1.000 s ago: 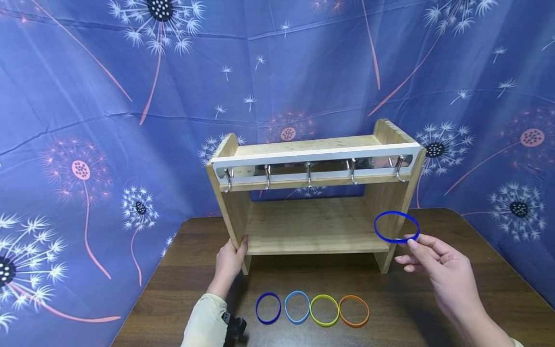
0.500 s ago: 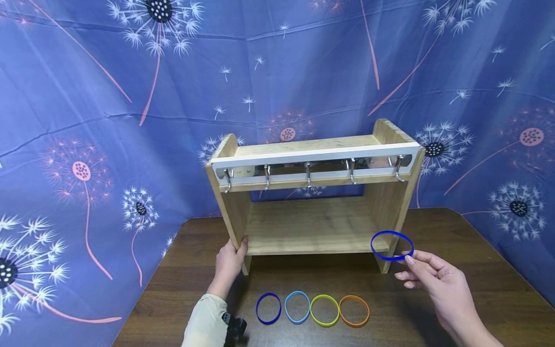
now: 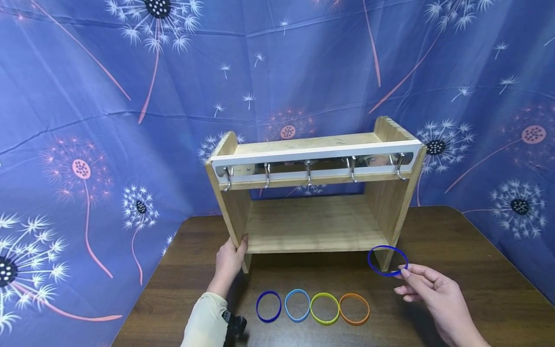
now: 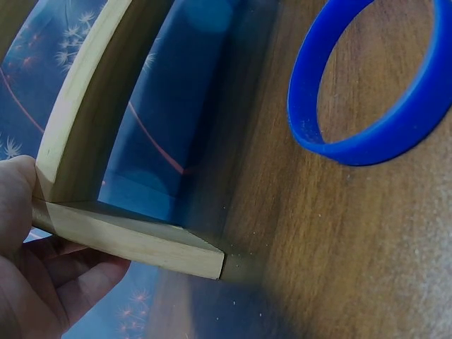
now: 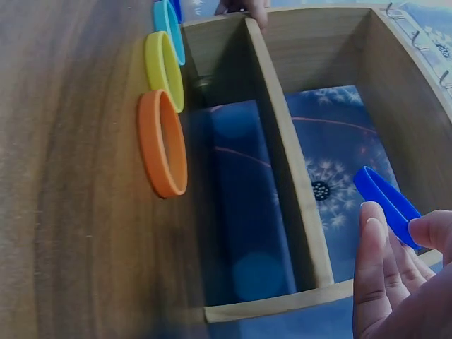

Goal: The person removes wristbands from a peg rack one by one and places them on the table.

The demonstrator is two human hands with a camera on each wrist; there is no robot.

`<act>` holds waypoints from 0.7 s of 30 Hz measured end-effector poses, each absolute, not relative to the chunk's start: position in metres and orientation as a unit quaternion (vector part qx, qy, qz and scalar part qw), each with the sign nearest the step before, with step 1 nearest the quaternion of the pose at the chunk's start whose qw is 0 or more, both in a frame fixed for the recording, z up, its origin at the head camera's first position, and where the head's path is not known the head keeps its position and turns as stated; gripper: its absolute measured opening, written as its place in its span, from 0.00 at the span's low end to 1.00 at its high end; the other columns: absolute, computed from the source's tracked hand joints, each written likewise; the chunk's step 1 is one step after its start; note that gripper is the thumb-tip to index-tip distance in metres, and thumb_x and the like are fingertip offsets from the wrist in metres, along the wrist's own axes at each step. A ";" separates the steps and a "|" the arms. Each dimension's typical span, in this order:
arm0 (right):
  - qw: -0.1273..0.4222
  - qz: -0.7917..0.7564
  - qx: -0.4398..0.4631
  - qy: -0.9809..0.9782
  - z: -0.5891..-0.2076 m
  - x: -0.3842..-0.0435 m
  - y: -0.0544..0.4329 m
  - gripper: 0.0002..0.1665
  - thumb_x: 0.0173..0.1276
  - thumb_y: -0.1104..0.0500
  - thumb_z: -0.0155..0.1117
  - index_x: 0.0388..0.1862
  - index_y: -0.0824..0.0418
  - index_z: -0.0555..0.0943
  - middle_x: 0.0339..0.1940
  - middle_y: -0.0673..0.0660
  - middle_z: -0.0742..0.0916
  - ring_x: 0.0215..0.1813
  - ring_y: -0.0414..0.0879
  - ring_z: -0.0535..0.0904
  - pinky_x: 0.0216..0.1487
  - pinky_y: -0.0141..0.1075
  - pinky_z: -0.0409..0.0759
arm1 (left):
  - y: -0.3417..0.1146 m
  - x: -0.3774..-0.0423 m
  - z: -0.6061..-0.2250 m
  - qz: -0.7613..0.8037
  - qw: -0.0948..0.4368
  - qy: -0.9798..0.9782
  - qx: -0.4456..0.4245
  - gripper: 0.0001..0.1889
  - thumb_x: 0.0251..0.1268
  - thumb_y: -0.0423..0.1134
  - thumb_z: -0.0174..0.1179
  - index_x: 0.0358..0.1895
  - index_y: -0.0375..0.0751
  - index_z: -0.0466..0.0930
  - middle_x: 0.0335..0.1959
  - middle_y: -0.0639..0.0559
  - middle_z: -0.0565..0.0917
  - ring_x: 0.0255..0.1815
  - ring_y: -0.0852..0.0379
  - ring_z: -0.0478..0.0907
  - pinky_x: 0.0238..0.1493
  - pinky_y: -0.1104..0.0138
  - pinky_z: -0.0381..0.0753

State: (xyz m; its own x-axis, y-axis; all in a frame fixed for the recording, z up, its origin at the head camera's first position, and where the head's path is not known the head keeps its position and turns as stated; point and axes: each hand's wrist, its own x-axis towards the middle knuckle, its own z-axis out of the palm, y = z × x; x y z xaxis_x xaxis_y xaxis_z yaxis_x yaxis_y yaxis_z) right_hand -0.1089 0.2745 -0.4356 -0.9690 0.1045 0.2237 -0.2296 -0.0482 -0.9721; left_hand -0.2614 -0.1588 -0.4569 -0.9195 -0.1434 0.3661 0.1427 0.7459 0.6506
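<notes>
Between thumb and fingers my right hand pinches a blue silicone wristband, held in the air before the right leg of a wooden shelf. The right wrist view shows the same pinched wristband. My left hand grips the lower front of the shelf's left side panel, thumb in front. On the table lie a dark blue wristband, a light blue wristband, a yellow wristband and an orange wristband, in a row in front of the shelf.
A white-edged metal rail with several hooks runs across the shelf's upper front; nothing hangs on it. The wooden table carries everything. A blue dandelion-print cloth hangs behind.
My right hand has moved down with the blue wristband, from before the shelf's right panel to near its right leg. My left hand stays on the shelf.
</notes>
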 end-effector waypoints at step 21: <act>0.034 0.693 -0.024 -0.720 -0.472 -0.103 0.288 0.09 0.73 0.67 0.57 0.40 0.61 0.84 0.33 0.58 0.89 0.30 0.48 0.86 0.32 0.39 0.83 | -0.159 -0.263 -0.458 -0.357 0.207 -0.911 -0.007 0.15 0.70 0.50 0.56 0.31 0.42 0.76 0.31 0.38 0.85 0.35 0.34 0.81 0.36 0.45 0.76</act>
State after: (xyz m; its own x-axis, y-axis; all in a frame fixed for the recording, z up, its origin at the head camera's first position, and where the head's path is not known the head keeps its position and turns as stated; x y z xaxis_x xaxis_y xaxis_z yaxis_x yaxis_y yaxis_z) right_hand -0.1026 0.2877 -0.4719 -0.9966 0.0805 0.0155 -0.0124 0.0392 -0.9992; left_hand -0.2632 -0.1594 -0.4584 -0.9141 -0.1361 0.3821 0.1602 0.7443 0.6483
